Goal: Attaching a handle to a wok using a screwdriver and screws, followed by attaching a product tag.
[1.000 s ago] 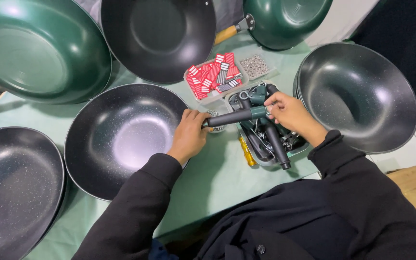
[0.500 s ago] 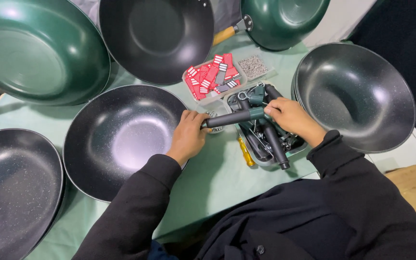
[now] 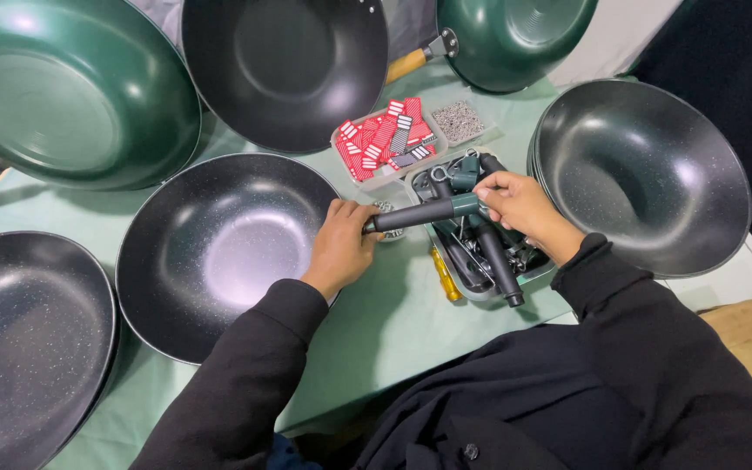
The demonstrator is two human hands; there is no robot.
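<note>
A dark speckled wok (image 3: pixel 219 252) lies in front of me on the green table cover (image 3: pixel 385 322). My left hand (image 3: pixel 341 244) grips its right rim. My right hand (image 3: pixel 520 204) holds a black pan handle with a green collar (image 3: pixel 424 213) level, its narrow end pointing at the rim by my left hand. Whether the handle touches the wok is hidden by my left fingers. Just under my right hand is a tray of more black handles (image 3: pixel 493 252).
Other woks ring the table: green ones (image 3: pixel 54 96) (image 3: pixel 515 39), dark ones (image 3: pixel 285 65) (image 3: pixel 646 174) (image 3: pixel 19 339). A clear box of red and grey tags (image 3: pixel 385 139), a small box of screws (image 3: pixel 459 120) and a yellow screwdriver (image 3: pixel 444 274) lie near the tray.
The hands, handle and wok keep nearly the same pose; only the view has shifted slightly.
</note>
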